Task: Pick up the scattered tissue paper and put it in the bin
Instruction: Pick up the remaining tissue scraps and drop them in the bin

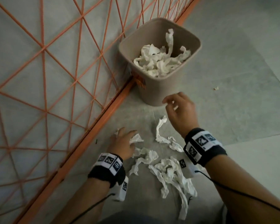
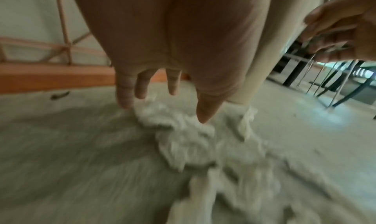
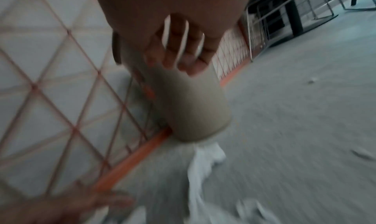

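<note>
With the left hand (image 1: 122,143) spread loose-fingered on scattered tissue paper (image 1: 166,168) on the floor (image 1: 233,110) and the right hand (image 1: 179,109) relaxed and empty near the bin (image 1: 153,92), thin strips could be missed or dropped.

One beige bin (image 1: 160,62) at twelve o'clock, two hands, roughly six crumpled tissue strips (image 1: 168,172) on the floor (image 1: 233,110), more heaped uncountably in the bin.

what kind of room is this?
Likely an office or workshop floor, not a home: grey tiled floor, an orange wire-mesh partition beside the beige bin, and metal-framed furniture legs in the background.
</note>
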A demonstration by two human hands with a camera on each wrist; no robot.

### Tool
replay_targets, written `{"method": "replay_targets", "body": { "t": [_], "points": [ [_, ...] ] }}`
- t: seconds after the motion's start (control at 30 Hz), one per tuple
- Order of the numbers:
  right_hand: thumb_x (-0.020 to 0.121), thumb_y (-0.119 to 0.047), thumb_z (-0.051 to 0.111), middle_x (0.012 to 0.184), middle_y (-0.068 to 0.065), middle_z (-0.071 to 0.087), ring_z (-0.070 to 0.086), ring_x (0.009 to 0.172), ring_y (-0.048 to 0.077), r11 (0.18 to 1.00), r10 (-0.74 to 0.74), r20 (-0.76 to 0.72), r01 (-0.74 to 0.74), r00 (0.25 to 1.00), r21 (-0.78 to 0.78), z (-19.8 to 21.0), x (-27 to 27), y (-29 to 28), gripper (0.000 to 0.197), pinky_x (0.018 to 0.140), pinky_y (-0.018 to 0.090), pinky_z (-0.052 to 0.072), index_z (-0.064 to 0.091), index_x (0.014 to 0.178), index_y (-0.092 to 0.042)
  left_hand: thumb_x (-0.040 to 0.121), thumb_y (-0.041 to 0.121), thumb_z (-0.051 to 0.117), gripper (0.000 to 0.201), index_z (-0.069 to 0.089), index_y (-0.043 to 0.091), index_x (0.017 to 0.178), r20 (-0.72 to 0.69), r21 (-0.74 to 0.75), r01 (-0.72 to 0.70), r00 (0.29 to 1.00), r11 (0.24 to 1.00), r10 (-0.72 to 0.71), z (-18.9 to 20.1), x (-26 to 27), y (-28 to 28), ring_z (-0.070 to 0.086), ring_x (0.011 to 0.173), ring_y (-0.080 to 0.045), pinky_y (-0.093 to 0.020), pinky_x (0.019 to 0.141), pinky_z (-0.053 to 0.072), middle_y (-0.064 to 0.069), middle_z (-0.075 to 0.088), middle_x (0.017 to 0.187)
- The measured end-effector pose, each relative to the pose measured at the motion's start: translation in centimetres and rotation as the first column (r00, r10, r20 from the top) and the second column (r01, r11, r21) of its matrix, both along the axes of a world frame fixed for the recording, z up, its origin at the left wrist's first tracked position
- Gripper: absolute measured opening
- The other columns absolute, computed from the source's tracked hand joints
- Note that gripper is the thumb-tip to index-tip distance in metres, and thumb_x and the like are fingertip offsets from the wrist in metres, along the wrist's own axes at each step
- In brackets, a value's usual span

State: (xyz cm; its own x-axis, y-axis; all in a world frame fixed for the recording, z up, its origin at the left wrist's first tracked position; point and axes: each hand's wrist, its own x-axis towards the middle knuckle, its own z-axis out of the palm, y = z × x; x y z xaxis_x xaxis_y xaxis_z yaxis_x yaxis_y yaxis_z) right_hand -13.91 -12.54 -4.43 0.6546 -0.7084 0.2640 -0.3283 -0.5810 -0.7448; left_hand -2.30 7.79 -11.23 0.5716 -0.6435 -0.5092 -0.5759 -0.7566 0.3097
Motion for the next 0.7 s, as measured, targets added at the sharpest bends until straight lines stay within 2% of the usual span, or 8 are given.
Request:
{"method": "replay_targets", "body": {
  "t": [0.07,0.13,0.23,0.4,0.47,0.53,0.6,0.7],
  "points": [
    [0.088,-0.026,0.057,0.123,0.003,0.058,0.054,0.112,0.026,0.991,0.132,-0.319,-0.114,0.939,0.073,-4.0,-0.8,1.5,0.033,0.089,0.042,0.051,0.063,0.120,-0.029,0.089,0.018,0.060,0.050,0.053,0.036,0.135,0.016,-0.066,0.022,1.000,0.998,-0.021,-2.3,-0.9,1.1,0.037,0.136,-0.030,-0.042,0.113,0.032,-0.003,0.034,0.152],
    [0.089,-0.039,0.059,0.146,0.002,0.042,0.038,0.133,0.029,0.962,0.272,-0.591,-0.233,0.759,0.143,-7.0,-1.5,2.6,0.052,0.103,0.048,0.041,0.044,0.139,-0.040,0.085,0.008,0.062,0.039,0.068,0.024,0.120,0.059,-0.166,0.002,0.998,0.986,0.008,-3.4,-1.1,1.7,0.051,0.123,-0.032,-0.043,0.106,0.041,-0.008,0.055,0.136],
    [0.089,-0.045,0.057,0.151,0.001,0.036,0.031,0.137,0.029,0.943,0.303,-0.733,-0.300,0.608,0.141,-9.5,-2.4,3.5,0.056,0.107,0.050,0.035,0.039,0.142,-0.042,0.084,-0.001,0.062,0.032,0.073,0.012,0.111,0.080,-0.322,-0.081,0.990,0.943,0.113,-2.7,-0.5,1.7,0.065,0.101,-0.032,-0.030,0.089,0.049,-0.013,0.070,0.111],
    [0.087,-0.011,0.059,0.109,0.010,0.064,0.055,0.101,0.036,0.951,0.282,-0.591,-0.303,0.756,0.066,-10.7,-3.7,2.8,0.024,0.081,0.041,0.050,0.074,0.104,-0.020,0.081,-0.017,0.045,0.063,0.063,0.022,0.128,0.058,-0.591,-0.101,0.984,0.800,0.167,0.9,-0.7,1.3,0.055,0.102,-0.008,-0.009,0.091,0.040,0.000,0.058,0.116],
    [0.081,0.000,0.058,0.095,0.013,0.062,0.059,0.084,0.036,0.966,0.257,-0.501,-0.224,0.827,0.126,-10.5,-4.0,2.3,0.018,0.070,0.037,0.048,0.073,0.086,-0.010,0.078,-0.015,0.041,0.062,0.067,0.020,0.122,0.083,-0.634,-0.052,0.987,0.771,0.135,1.5,-2.2,1.6,0.056,0.107,-0.013,-0.020,0.096,0.045,-0.001,0.058,0.118],
    [0.077,0.007,0.053,0.088,0.011,0.056,0.058,0.073,0.033,0.979,0.146,-0.422,-0.070,0.895,0.190,-9.9,-4.3,1.8,0.018,0.062,0.031,0.043,0.066,0.076,-0.005,0.080,0.001,0.037,0.054,0.067,0.018,0.122,0.149,-0.598,0.037,0.987,0.801,0.066,1.0,-4.0,2.0,0.054,0.111,-0.020,-0.032,0.094,0.049,-0.002,0.058,0.122],
    [0.072,0.013,0.045,0.087,0.010,0.054,0.055,0.076,0.032,0.954,0.014,-0.388,0.104,0.921,0.282,-9.3,-5.3,1.1,0.025,0.060,0.028,0.032,0.062,0.078,-0.005,0.088,0.016,0.038,0.048,0.057,0.018,0.132,0.197,-0.467,0.148,0.979,0.872,-0.060,-0.8,-6.0,2.4,0.049,0.119,-0.025,-0.039,0.096,0.048,-0.002,0.054,0.133],
    [0.075,-0.001,0.054,0.095,0.005,0.054,0.052,0.086,0.026,0.901,-0.044,-0.431,0.222,0.901,0.372,-8.6,-7.4,1.4,0.021,0.066,0.028,0.035,0.058,0.093,-0.011,0.094,0.035,0.049,0.052,0.039,0.032,0.145,0.205,-0.235,0.263,0.954,0.936,-0.216,-4.3,-8.1,3.3,0.034,0.137,-0.032,-0.047,0.106,0.038,-0.003,0.036,0.153]
  ]
}}
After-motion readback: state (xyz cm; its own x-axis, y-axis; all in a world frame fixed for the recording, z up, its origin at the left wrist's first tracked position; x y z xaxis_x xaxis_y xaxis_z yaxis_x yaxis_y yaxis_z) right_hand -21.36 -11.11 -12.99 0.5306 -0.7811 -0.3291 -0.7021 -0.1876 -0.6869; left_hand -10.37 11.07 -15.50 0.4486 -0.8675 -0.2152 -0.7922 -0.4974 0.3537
